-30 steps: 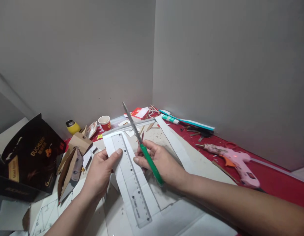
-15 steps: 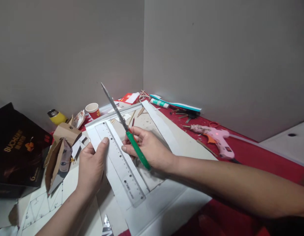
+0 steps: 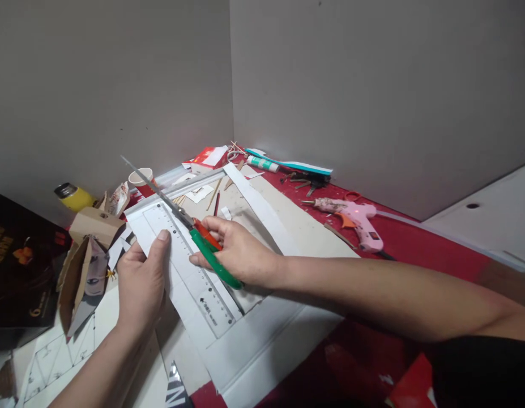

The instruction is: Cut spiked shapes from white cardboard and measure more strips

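Note:
My left hand [image 3: 144, 269] grips the left edge of a white cardboard frame [image 3: 262, 345], its thumb pressing a clear ruler [image 3: 190, 266] flat against the card. The frame is tilted up and has a large cut-out in its middle. In my right hand [image 3: 240, 249] is a pair of scissors [image 3: 209, 255] with one green and one orange handle. Their long metal blades point up and to the left, across the ruler's top end. My right fingers are closed on the handles, over the cut-out.
A pink glue gun [image 3: 351, 218] lies on the red tablecloth [image 3: 440, 249] at right. Behind stand a paper cup [image 3: 144, 181], a red box [image 3: 209, 158] and a glue tube [image 3: 262, 164]. At left are a yellow bottle [image 3: 75, 197], folded cardboard [image 3: 94, 226] and a dark box [image 3: 24, 266].
The scissors have tilted lower to the left, and their orange handle now shows more. My view has turned slightly right. The left hand keeps its hold on frame and ruler.

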{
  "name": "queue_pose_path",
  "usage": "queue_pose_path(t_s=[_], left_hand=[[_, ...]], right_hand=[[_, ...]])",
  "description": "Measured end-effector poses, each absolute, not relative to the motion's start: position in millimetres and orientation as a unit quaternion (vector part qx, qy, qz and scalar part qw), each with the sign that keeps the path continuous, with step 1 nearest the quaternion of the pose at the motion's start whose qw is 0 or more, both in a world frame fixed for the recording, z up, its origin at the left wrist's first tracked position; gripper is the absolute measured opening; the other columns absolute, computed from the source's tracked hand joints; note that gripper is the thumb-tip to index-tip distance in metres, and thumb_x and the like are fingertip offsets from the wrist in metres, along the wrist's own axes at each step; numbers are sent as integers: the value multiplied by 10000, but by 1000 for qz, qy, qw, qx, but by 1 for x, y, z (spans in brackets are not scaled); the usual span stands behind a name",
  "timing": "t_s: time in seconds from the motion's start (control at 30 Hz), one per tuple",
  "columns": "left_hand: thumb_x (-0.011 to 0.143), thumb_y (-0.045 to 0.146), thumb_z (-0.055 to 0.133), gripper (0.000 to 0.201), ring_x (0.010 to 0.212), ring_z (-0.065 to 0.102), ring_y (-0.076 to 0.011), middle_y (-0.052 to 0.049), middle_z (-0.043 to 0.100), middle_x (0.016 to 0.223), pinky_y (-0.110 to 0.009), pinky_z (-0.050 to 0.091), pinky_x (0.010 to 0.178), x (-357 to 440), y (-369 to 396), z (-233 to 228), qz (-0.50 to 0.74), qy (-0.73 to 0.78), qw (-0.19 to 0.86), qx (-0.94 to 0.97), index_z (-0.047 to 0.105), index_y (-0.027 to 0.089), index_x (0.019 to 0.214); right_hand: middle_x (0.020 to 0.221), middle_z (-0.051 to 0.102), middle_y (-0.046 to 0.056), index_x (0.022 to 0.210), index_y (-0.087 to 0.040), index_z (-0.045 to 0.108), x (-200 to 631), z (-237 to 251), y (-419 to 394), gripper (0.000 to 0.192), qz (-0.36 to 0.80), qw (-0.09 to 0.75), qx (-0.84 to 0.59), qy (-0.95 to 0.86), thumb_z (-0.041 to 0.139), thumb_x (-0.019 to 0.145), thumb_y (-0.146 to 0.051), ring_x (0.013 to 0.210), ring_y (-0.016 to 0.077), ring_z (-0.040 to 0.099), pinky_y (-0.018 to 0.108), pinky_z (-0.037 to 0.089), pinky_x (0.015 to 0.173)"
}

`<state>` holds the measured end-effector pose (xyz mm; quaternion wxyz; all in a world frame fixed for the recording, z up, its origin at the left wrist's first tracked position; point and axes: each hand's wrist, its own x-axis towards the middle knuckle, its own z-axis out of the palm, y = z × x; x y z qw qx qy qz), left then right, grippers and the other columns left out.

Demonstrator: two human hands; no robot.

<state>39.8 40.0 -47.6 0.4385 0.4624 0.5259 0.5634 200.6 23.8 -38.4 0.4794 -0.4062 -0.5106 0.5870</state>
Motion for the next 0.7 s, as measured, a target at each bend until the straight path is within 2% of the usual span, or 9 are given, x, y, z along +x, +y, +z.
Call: queue_pose_path(t_s=[0.27,0.5,0.7], left_hand=[[744,353,766,317,745,734,-234,-55,782,869,-322,581,707,43,33,-40,544,499,533,414,721,166,997],[754,336,759,354,696,727,-220,-55,780,828,-301,571,656,43,28,-34,543,475,577,384,702,154,1052],[766,352,751,388,683,727,-214,-67,780,829,-290,569,636,42,27,-34,530,472,591,384,694,142,1088]], right_hand=[[673,552,-77,788,-202,523,199,-37,21,318,613,486,-393,-484,788,619,-158,614,97,511,218,405,572],[719,602,-55,847,-211,550,196,-35,19,356,623,477,-405,-469,808,605,-181,657,124,560,226,444,576],[682,590,-76,815,-213,560,194,-33,16,359,630,488,-391,-461,821,577,-151,628,103,525,206,419,569]])
